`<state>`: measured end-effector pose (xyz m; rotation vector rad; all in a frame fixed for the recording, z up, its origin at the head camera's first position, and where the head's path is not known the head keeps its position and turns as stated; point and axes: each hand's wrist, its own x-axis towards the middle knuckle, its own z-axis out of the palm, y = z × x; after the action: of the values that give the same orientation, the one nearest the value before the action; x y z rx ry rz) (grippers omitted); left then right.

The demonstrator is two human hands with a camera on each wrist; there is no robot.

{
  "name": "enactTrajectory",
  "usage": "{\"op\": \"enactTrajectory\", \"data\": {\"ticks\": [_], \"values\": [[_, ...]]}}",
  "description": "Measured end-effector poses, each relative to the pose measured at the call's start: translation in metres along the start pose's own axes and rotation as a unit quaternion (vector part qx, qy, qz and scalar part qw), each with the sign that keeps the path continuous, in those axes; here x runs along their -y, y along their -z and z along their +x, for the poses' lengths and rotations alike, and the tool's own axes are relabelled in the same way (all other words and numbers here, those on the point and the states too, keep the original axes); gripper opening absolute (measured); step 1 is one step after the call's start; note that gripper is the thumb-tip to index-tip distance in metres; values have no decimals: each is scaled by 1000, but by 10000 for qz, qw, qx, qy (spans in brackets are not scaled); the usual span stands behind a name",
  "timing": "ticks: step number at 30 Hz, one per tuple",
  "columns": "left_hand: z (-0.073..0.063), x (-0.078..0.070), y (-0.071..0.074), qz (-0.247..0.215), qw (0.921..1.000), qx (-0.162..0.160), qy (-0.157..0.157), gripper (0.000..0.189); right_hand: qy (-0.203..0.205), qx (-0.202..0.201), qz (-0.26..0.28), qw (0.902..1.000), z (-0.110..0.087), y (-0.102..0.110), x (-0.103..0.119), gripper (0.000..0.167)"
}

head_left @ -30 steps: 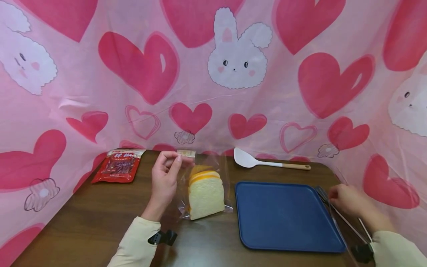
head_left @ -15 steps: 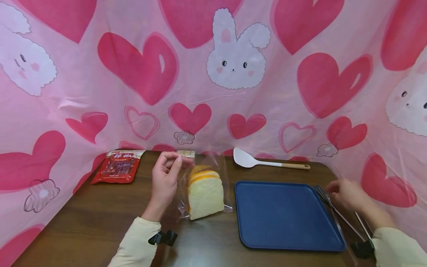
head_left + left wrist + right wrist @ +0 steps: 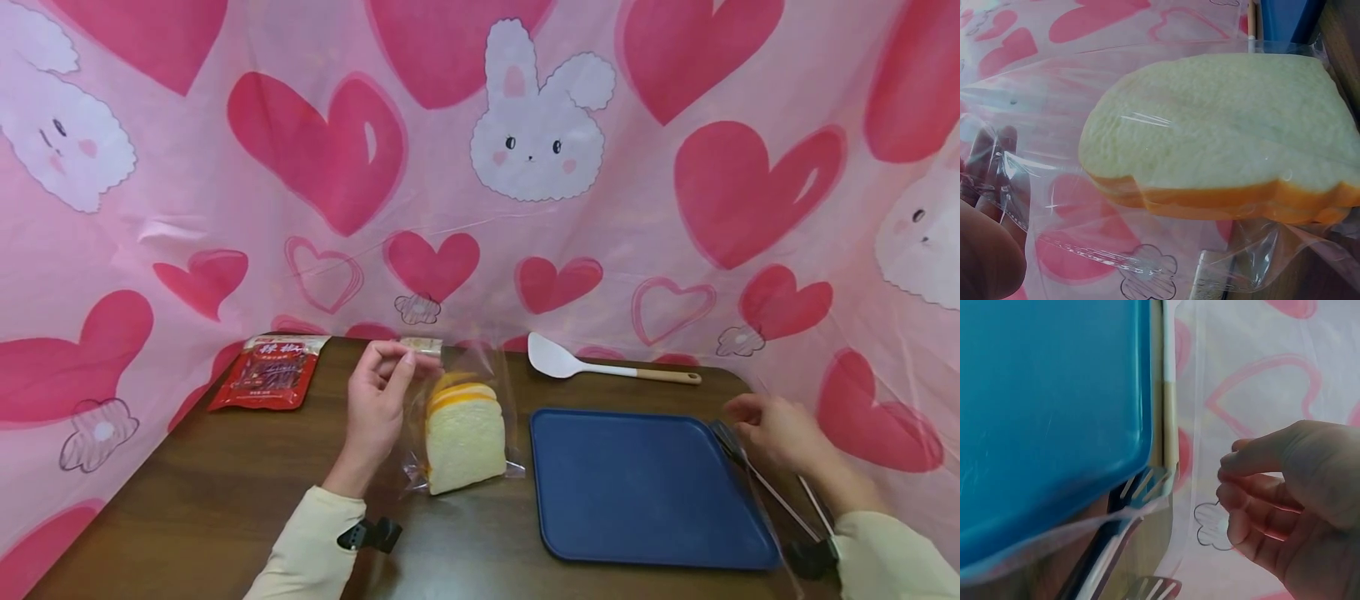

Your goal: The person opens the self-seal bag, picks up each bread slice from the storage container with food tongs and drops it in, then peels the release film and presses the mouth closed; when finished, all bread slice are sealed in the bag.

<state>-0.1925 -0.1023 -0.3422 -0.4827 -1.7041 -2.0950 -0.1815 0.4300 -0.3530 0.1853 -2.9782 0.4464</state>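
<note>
My left hand [image 3: 378, 408] pinches the upper left corner of a clear plastic bag [image 3: 491, 362] between thumb and fingers. Inside the bag are slices of white bread [image 3: 467, 442] with orange-brown crust, upright in the head view. The left wrist view shows the bread [image 3: 1210, 125] close, and film running to the left hand's fingers [image 3: 1007, 162]. My right hand [image 3: 787, 437] hovers past the tray's right edge, above metal tongs [image 3: 780, 498]. In the right wrist view its fingers [image 3: 1266, 512] curl loosely with nothing between them, apart from the slotted tong ends [image 3: 1147, 487].
A blue tray [image 3: 645, 492] lies right of the bread. Behind it rests a white spatula [image 3: 555, 357] with a wooden handle. A red packet [image 3: 270, 375] sits at the back left, and a small pale packet [image 3: 426, 344] lies behind my left hand. Pink heart-print cloth [image 3: 450, 208] surrounds the table.
My right hand has risen slightly away from the tongs, its fingers now further from them. The left hand and the bagged bread have stayed in place.
</note>
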Motion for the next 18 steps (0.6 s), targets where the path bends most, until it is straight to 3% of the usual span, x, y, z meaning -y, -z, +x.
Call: {"op": "enactTrajectory", "data": {"ticks": [2, 11, 18], "values": [[0, 0, 0, 32, 10000, 8, -12, 9, -61, -70, 124, 9999, 1, -1, 3, 30], [0, 0, 0, 88, 10000, -46, -9, 10, -42, -481, 205, 9986, 8, 1, 23, 27], [-1, 0, -1, 114, 9999, -7, 31, 10, 106, -663, 357, 9971, 18, -2, 58, 30]]}}
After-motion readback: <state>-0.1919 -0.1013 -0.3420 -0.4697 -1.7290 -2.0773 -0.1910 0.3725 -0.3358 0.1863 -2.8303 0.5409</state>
